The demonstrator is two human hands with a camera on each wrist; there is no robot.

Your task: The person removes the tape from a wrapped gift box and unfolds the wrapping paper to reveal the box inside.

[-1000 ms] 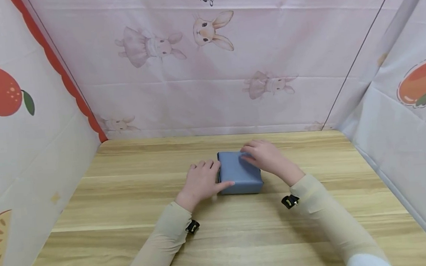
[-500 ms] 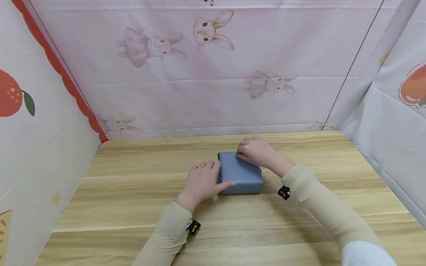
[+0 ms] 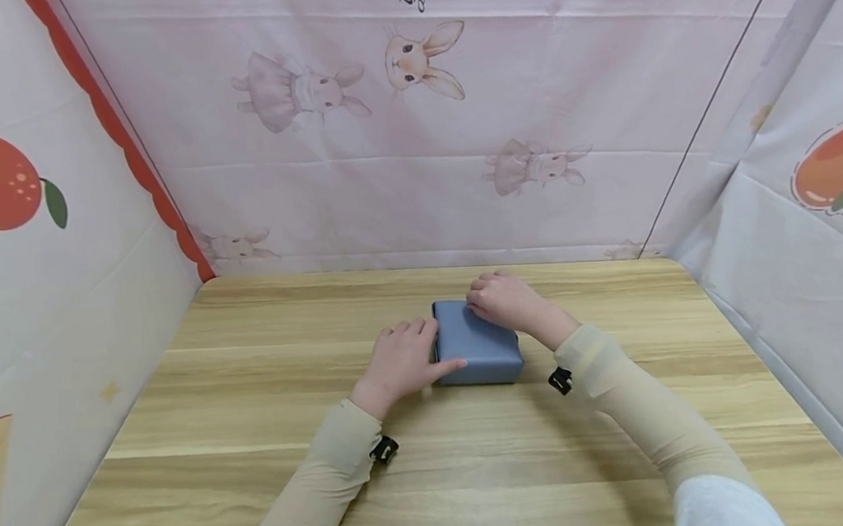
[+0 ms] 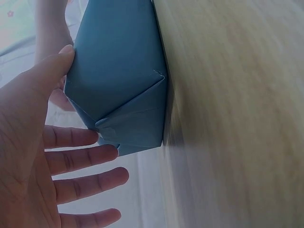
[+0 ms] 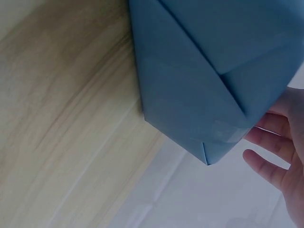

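Observation:
A small box wrapped in blue paper (image 3: 475, 337) sits on the wooden table. My left hand (image 3: 399, 357) rests against its left side, the thumb laid along the near top edge. In the left wrist view, that hand's fingers (image 4: 85, 159) are straight and spread, with fingertips at the folded end of the wrapping. My right hand (image 3: 506, 299) holds the far edge of the box, fingers curled there and thumb on top. The right wrist view shows folded flaps on the box (image 5: 190, 95) and a shiny patch like clear tape (image 5: 230, 130) near the fingers.
The wood-grain table (image 3: 438, 476) ends at a pink rabbit-print cloth (image 3: 358, 210) behind the box. White fruit-print cloths hang at the left (image 3: 31, 310) and right (image 3: 801, 266). Small black cameras are strapped at both wrists.
My right hand has shifted slightly left along the far edge of the box, its fingers curling more. The left hand and the box have barely moved.

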